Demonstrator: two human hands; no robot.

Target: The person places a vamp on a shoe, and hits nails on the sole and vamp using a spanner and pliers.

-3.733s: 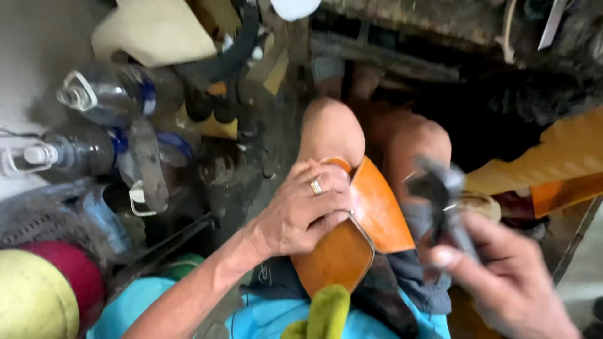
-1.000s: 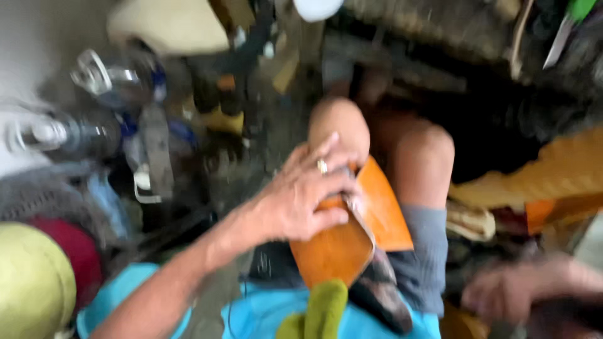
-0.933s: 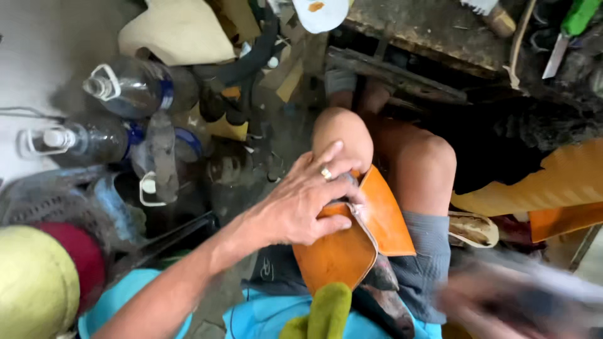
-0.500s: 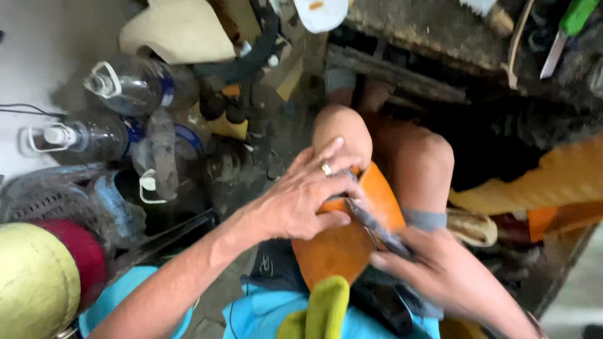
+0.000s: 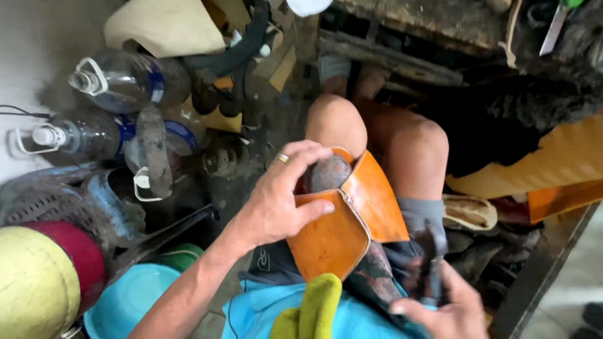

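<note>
While the left hand [image 5: 276, 201] presses down on it, an orange leather shoe upper [image 5: 348, 220] lies across the person's lap, resting on the thighs just below the bare knees [image 5: 339, 122]. The leather is smooth and tan-orange, with a slight sheen, and is made of two curved panels that meet along a stitched seam running down the middle. The panels open apart towards the knees, and a grey rounded form [image 5: 330, 172] shows in the gap there, wrapped by the leather. The left hand is spread and curled over the top edge: the thumb lies flat on the nearer panel, the fingers arch over the grey form, and a ring sits on one finger. The right hand [image 5: 440, 311], low at the bottom edge of the view, is closed around the handles of a dark metal tool [image 5: 430, 263] that looks like pliers; it is blurred, so the tool's jaws cannot be made out. The tool stands just beside the right-hand panel, apart from it. A yellow-green cloth [image 5: 311, 311] lies against the near end of the leather. Off to the left, clear plastic bottles [image 5: 119, 81] lie on the ground.
</note>
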